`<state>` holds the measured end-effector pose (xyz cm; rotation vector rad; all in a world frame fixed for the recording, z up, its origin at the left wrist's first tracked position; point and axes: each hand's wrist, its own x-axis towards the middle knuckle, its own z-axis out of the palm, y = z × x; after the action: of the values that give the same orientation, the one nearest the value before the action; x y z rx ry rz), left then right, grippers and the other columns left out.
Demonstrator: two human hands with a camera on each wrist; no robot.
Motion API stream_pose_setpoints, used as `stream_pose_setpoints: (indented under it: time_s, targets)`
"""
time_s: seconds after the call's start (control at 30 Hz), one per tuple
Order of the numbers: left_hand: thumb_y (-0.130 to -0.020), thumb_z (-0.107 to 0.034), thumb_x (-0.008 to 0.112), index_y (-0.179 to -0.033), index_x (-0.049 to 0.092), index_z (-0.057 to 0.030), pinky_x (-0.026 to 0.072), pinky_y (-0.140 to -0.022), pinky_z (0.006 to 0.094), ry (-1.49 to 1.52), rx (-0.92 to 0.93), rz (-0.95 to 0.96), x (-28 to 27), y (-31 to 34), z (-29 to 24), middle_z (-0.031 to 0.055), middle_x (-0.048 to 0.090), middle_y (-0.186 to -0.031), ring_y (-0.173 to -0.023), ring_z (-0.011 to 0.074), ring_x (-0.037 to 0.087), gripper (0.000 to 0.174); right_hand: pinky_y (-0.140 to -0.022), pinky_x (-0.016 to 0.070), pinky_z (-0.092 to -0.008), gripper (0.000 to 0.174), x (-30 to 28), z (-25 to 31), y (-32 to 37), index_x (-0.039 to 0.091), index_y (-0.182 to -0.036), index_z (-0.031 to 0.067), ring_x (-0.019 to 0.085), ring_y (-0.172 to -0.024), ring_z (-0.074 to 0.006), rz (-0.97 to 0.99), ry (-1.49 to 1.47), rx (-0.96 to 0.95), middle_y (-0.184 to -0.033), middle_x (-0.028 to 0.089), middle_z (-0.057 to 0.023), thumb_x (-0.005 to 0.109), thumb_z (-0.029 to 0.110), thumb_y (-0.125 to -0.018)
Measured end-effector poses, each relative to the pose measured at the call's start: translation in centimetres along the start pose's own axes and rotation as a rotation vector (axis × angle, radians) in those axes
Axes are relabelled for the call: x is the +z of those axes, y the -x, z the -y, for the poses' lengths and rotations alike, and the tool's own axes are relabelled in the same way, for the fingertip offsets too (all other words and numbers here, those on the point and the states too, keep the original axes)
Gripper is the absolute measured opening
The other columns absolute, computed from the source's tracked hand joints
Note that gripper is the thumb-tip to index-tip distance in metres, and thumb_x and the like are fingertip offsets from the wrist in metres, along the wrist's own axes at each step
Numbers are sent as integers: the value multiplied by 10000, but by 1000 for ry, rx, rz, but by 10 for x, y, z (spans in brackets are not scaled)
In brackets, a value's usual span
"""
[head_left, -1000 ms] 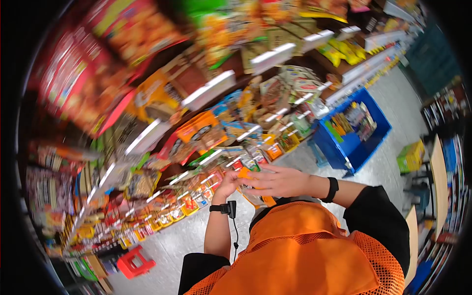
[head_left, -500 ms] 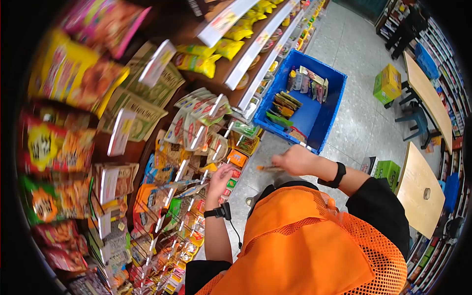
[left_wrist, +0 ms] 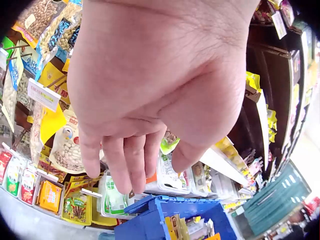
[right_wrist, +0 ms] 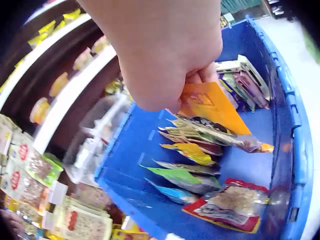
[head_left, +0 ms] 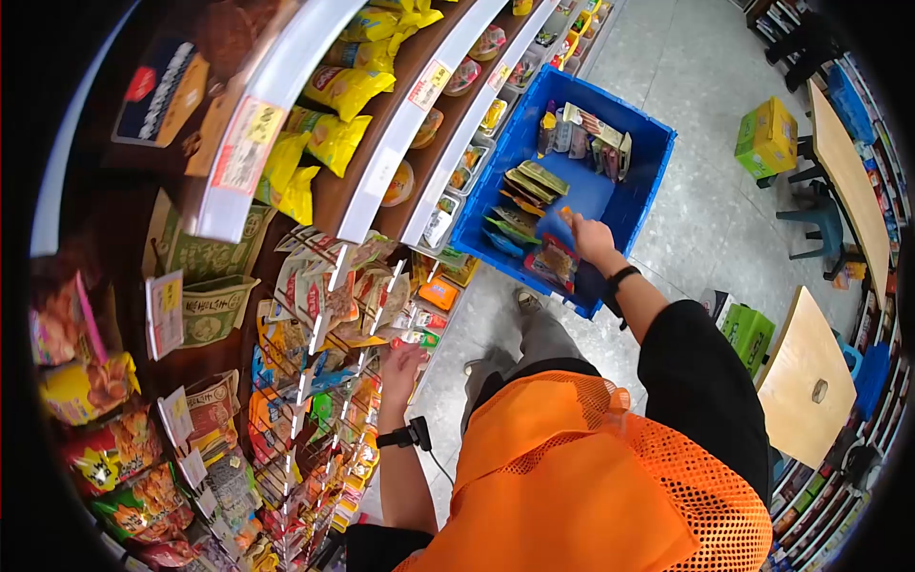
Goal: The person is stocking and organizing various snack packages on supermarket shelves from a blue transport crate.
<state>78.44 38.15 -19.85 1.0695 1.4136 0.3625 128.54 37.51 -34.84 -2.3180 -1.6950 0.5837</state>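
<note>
My right hand (head_left: 593, 240) reaches into the blue crate (head_left: 658, 181) and pinches an orange snack packet (right_wrist: 215, 107) by its top edge. Below that packet, several bags stand in a row, among them a green-topped bag (right_wrist: 180, 176) and a blue-topped one (right_wrist: 172, 192). A red-edged bag (right_wrist: 232, 205) lies flatter at the crate's near end. Purple-and-white packs (right_wrist: 247, 87) stand at its far end. My left hand (head_left: 400, 367) hangs beside the shelf's hanging bags, its fingers extended and holding nothing. Behind its fingers in the left wrist view is a bag of nuts (left_wrist: 67, 145).
Shelves on the left carry yellow snack bags (head_left: 348, 91), price tags (head_left: 248, 143) and long hanging hooks. To the right are a wooden table (head_left: 810, 381), a green box (head_left: 748, 334), a yellow carton (head_left: 765, 138) and a stool (head_left: 805, 234). Another person (head_left: 805, 48) stands far off.
My right hand has moved from in front of my body into the crate with the packet. The left hand has come off the packet and moved to the shelf side. The view has turned toward the crate.
</note>
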Motion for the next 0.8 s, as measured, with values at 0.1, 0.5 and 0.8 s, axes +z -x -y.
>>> stream_pose_setpoints:
  time_s: [0.1,0.5,0.8]
  targets:
    - [-984,-88,605,-1226,619,43,520,-912,299,23,-3,-26,0,16,15,112,711,-1110,-996,178,665,276,-749,570,-483,207,28,-14,-18,583,-1103,47,716,-885,-376,194,159,89,-922,726,-203,544,148,-927]
    - [-977,-103,613,-1225,624,54,524,-902,307,5,-267,-203,1,81,38,139,719,-1099,-979,191,667,294,-921,549,-458,325,119,-1,-5,681,-1161,2,679,-1087,-378,611,29,203,-1158,697,-233,521,174,-936]
    - [-960,-87,637,-1185,652,39,537,-861,292,5,-37,-230,-22,74,61,103,726,-1019,-938,165,674,258,-881,543,-471,310,50,55,-6,725,-1029,22,691,-1017,-382,524,122,-24,-1085,710,-238,600,252,-862]
